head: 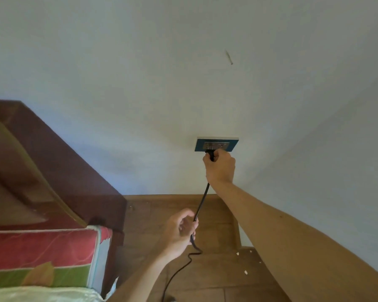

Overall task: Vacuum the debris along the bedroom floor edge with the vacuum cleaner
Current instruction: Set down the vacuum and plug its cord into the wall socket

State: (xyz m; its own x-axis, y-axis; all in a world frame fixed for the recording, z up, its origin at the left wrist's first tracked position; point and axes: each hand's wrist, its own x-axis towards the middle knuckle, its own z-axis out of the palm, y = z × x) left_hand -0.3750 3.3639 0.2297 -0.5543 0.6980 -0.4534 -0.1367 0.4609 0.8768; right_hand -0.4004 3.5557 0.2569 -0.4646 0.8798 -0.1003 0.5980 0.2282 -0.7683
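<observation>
Reference point: wall socket (216,144), a blue plate with a metal insert, mounted low on the white wall (140,83).

1. Right hand (219,168): directly below the socket, arm extended. Its fingers are curled round the black plug (210,154), which touches the left side of the insert. Whether the pins are fully seated cannot be told.
2. Power cord (203,201): black, runs down from the plug below the socket, passes through the left hand, then lies in loose bends on the floor and leaves the view at the bottom edge.
3. Left hand (179,232): below the socket and slightly left, well apart from the right hand. Fingers and thumb grip the cord.
4. Debris (245,272): small pale scraps on the wooden floor (205,269), below and right of the socket, near the wall edge.
5. Bed: dark wooden headboard (74,160) against the wall, left of the socket; a red and green mattress (42,247) lies below and left of it.
6. A thin mark (229,57) sits on the wall above the socket
</observation>
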